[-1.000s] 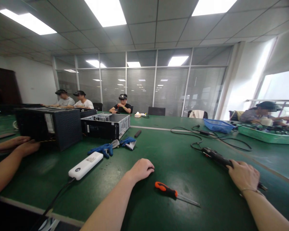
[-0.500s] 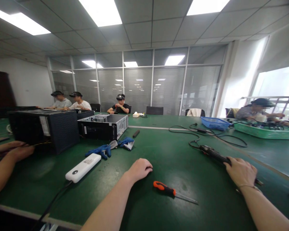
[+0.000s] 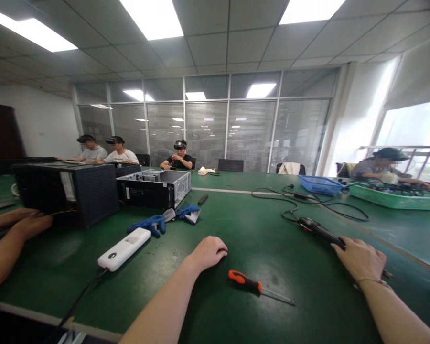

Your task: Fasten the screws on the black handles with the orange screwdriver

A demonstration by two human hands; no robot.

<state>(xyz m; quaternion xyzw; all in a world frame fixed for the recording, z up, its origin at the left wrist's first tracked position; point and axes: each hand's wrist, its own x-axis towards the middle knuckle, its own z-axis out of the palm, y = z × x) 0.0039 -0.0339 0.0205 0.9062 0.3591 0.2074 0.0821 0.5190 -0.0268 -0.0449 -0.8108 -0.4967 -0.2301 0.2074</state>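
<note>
My left hand [image 3: 209,253] rests curled on the green table mat [image 3: 272,248], holding nothing, with an orange-and-black screwdriver [image 3: 243,281] lying just to its right. My right hand [image 3: 360,260] closes over a black corded electric screwdriver [image 3: 320,231], and its metal tip pokes out past my fingers. A white power bank [image 3: 123,248] with a black cable lies left of my left hand. Beyond it are blue gloves [image 3: 152,223]. A co-worker's hands [image 3: 30,222] touch a black computer case [image 3: 66,196] at the left.
An open computer case [image 3: 154,188] stands at the table's middle. On the right are a blue basket [image 3: 320,185], a green tray of cables [image 3: 396,200] and loose black cords [image 3: 329,208]. Several people sit around the far table edges.
The whole view has shifted slightly as my head moved. My hands stay in nearly the same places, and my right hand remains on the electric screwdriver.
</note>
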